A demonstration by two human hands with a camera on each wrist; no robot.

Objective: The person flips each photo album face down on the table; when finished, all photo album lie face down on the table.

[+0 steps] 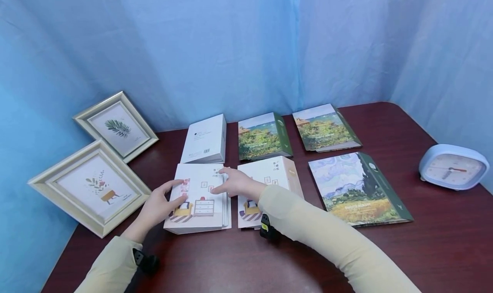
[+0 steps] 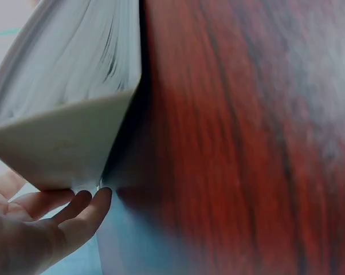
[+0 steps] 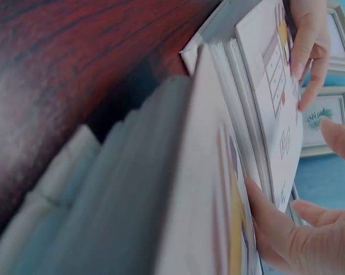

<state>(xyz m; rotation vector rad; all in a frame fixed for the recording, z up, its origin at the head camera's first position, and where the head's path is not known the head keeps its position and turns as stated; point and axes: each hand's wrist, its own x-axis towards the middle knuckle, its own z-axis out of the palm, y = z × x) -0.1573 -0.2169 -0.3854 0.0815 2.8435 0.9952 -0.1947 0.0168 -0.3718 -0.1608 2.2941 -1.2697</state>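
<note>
A white photo album (image 1: 204,182) with a drawn armchair and drawers on its cover lies flat at the front left of the table. My left hand (image 1: 158,205) is at its left side; in the left wrist view, bent fingers (image 2: 83,215) touch the spine. The left thumb reaches over the cover's edge. My right hand (image 1: 240,184) spans the album's right edge. In the right wrist view its fingers (image 3: 270,220) lie along the page edges, while the thumb (image 3: 338,140) stands off the cover. A matching white album (image 1: 285,177) sits beside it, partly under my right forearm.
Behind stand a plain white album (image 1: 204,139) and two green-spined albums (image 1: 258,141) (image 1: 323,126). Another green-spined album (image 1: 354,186) lies front right. Two picture frames (image 1: 102,229) (image 1: 127,154) are at the left, and a blue clock (image 1: 454,167) at the right.
</note>
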